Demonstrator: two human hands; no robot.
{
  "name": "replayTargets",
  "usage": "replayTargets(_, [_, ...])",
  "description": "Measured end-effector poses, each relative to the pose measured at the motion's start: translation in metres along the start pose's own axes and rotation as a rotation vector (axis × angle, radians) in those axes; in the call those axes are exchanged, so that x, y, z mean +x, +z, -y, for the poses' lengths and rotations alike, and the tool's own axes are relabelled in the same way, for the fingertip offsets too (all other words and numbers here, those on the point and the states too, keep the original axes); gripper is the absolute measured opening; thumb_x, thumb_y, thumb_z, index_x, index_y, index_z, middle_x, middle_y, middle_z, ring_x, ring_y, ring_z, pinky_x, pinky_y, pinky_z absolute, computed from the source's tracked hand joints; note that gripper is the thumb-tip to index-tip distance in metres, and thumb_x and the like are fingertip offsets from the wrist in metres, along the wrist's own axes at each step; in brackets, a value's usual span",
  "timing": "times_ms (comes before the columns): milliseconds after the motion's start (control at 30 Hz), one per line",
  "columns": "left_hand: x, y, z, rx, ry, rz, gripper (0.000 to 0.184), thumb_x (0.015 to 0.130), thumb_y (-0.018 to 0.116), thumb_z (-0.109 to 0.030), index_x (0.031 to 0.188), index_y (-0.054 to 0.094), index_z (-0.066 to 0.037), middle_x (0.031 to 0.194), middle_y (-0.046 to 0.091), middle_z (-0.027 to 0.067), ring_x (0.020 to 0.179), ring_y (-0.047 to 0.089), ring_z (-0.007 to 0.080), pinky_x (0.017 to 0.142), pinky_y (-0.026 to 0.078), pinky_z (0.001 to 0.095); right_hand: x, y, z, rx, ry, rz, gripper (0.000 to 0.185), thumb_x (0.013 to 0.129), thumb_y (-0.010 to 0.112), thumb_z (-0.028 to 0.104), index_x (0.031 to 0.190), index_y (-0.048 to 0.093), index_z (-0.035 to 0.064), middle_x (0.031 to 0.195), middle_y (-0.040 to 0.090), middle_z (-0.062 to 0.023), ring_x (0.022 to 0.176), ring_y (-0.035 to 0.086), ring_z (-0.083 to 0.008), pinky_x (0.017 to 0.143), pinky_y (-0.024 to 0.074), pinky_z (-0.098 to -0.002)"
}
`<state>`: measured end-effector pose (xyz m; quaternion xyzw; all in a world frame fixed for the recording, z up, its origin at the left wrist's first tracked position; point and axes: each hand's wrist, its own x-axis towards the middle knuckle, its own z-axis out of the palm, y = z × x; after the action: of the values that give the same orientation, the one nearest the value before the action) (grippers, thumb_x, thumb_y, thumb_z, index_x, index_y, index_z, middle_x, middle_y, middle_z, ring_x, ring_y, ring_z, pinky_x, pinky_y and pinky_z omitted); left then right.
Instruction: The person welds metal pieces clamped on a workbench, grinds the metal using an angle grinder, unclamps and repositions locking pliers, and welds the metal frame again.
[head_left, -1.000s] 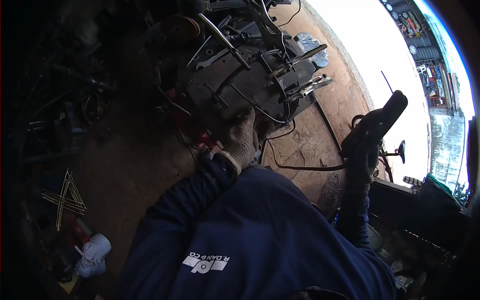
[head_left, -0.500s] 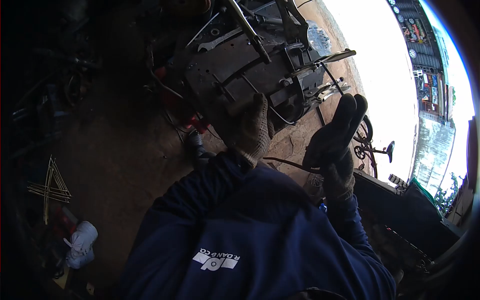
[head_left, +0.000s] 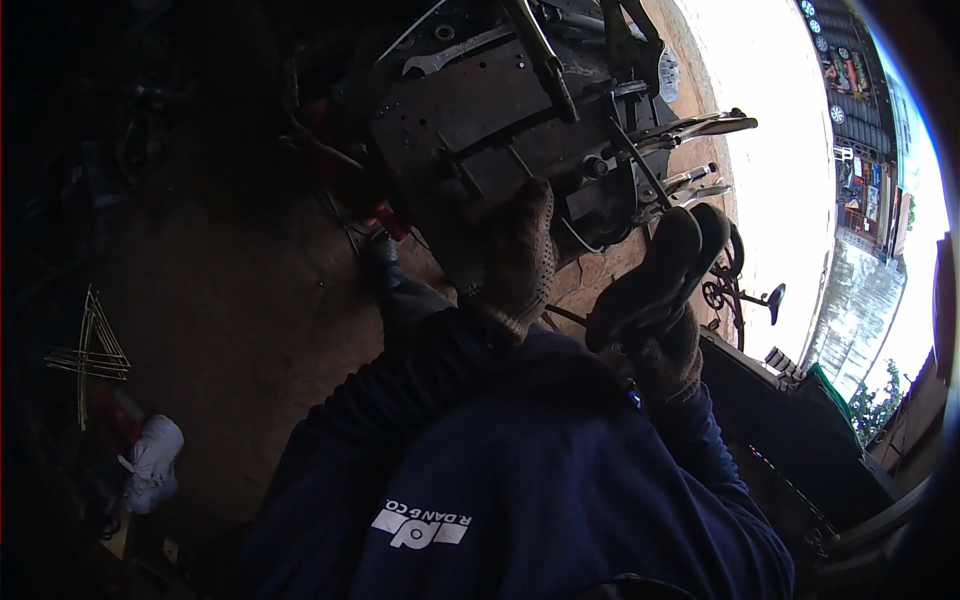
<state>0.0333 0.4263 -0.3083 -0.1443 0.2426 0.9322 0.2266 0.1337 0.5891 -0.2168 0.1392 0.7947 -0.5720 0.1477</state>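
Note:
My left hand [head_left: 520, 250], in a knit glove, is at the near edge of the dark metal plate [head_left: 450, 110], beside a thin rod; shadow hides its fingers. To its right, my right hand [head_left: 665, 335], in a dark-palmed glove, is closed around a dark holder, largely hidden by the glove. A thin straight rod [head_left: 637, 160] sticks out of that grip towards a round metal fitting [head_left: 594, 167] on the plate. Metal bars and clamp-like tools [head_left: 700, 127] lie across the plate's right side, and a wrench [head_left: 455, 52] lies near its back.
Yellowish rods [head_left: 88, 350] form a triangle on the brown floor [head_left: 250, 300] at left, above a white wrapped bundle [head_left: 155, 450]. Red metal [head_left: 385, 218] is beneath the plate. A bicycle [head_left: 735, 290] stands at right, near a dark box-like surface [head_left: 790, 430].
My right hand has come left and closer to my left hand, bringing the thin rod over the plate. The camera view has shifted, and the plate looks nearer. My left hand remains at the plate's edge.

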Motion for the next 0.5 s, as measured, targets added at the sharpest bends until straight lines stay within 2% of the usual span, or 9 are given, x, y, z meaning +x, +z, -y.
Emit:
replayTargets(133, [-0.004, -0.002, -0.01, 0.046, -0.034, 0.03, 0.047, 0.108, 0.039, -0.038, 0.13, 0.055, 0.001, 0.123, 0.063, 0.0118, 0.106, 0.066, 0.0183, 0.093, 0.056, 0.0327, 0.001, -0.004, -0.007, -0.008, -0.004, 0.058, 0.055, 0.082, 0.076, 0.045, 0.112, 0.063, 0.0, 0.097, 0.071, -0.0083, 0.091, 0.069, -0.0196, 0.078, 0.0543, -0.0341])
replayTargets(233, [-0.002, -0.004, -0.006, 0.102, 0.035, 0.019, 0.047, 0.108, 0.038, -0.038, 0.128, 0.057, 0.0, 0.12, 0.064, 0.0108, 0.101, 0.066, 0.017, 0.092, 0.055, 0.0303, 0.002, -0.004, -0.008, -0.04, 0.002, 0.067, 0.052, 0.083, 0.076, 0.042, 0.112, 0.063, 0.0003, 0.097, 0.071, -0.0087, 0.091, 0.069, -0.0201, 0.079, 0.0546, -0.0343])
replayTargets(333, [0.001, -0.002, -0.008, 0.274, -0.055, -0.02, 0.048, 0.108, 0.037, -0.039, 0.126, 0.059, 0.0, 0.118, 0.066, 0.01, 0.1, 0.066, 0.0159, 0.092, 0.054, 0.0299, 0.002, 0.008, 0.012, -0.079, 0.029, 0.013, 0.047, 0.085, 0.075, 0.038, 0.111, 0.063, 0.0009, 0.098, 0.071, -0.0091, 0.092, 0.069, -0.0202, 0.079, 0.0545, -0.0348])
replayTargets(400, [0.003, 0.001, -0.003, 0.061, 0.045, -0.029, 0.05, 0.105, 0.047, -0.042, 0.12, 0.061, 0.004, 0.106, 0.067, 0.0122, 0.094, 0.067, 0.0168, 0.083, 0.058, 0.0327, 0.002, 0.011, 0.016, -0.09, 0.032, -0.038, 0.044, 0.086, 0.074, 0.037, 0.11, 0.064, 0.0014, 0.099, 0.071, -0.0094, 0.092, 0.069, -0.0203, 0.079, 0.0545, -0.0351])
replayTargets(500, [0.009, 0.0, 0.004, -0.092, -0.047, -0.028, 0.049, 0.105, 0.047, -0.041, 0.121, 0.06, 0.004, 0.11, 0.066, 0.0129, 0.097, 0.067, 0.019, 0.086, 0.059, 0.0336, 0.004, 0.011, 0.014, -0.05, 0.031, -0.033, 0.042, 0.086, 0.073, 0.038, 0.108, 0.064, 0.0027, 0.099, 0.07, -0.0092, 0.092, 0.068, -0.02, 0.08, 0.0539, -0.0356])
